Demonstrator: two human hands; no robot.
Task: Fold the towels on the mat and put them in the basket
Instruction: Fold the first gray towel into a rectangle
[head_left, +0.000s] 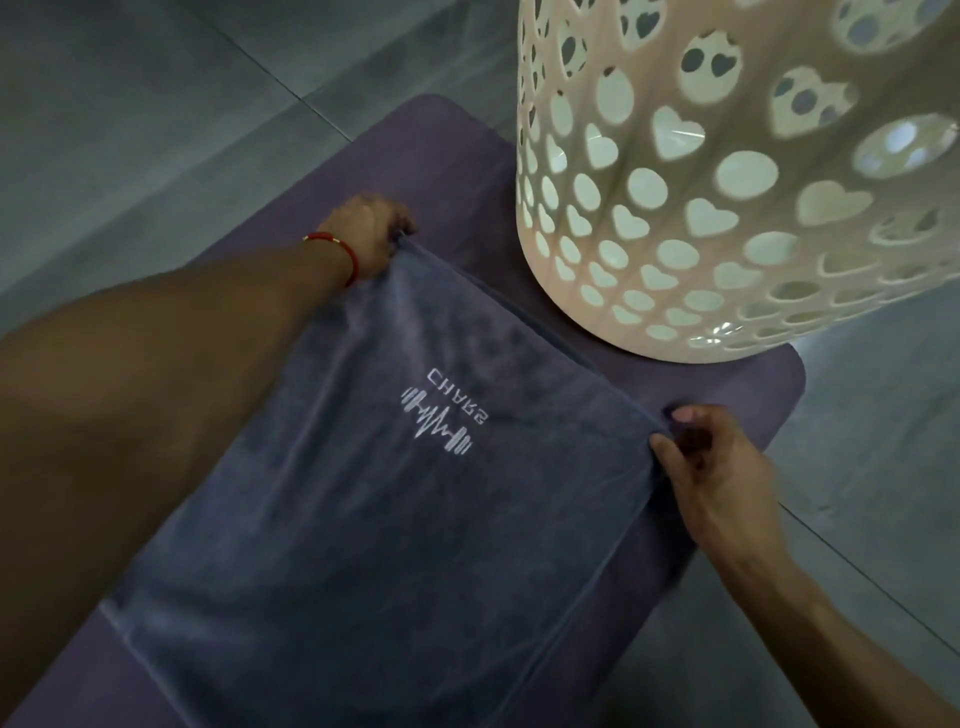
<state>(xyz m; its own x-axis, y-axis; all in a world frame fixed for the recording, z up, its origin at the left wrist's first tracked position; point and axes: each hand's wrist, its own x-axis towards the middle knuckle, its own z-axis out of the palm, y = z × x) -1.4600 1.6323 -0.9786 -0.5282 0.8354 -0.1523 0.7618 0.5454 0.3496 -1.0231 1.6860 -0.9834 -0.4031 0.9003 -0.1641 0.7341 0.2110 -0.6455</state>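
Observation:
A blue-grey towel with a white embroidered logo lies flat along the purple mat. My left hand, a red cord on its wrist, pinches the towel's far left corner. My right hand pinches the far right corner near the mat's edge. A second towel layer shows along the far edge under the top one. The white basket, pierced with hearts and circles, stands on the mat's far right end, just beyond the towel.
Grey floor tiles surround the mat on all sides. The basket's wall rises close to the towel's far edge, leaving a narrow strip of mat between them.

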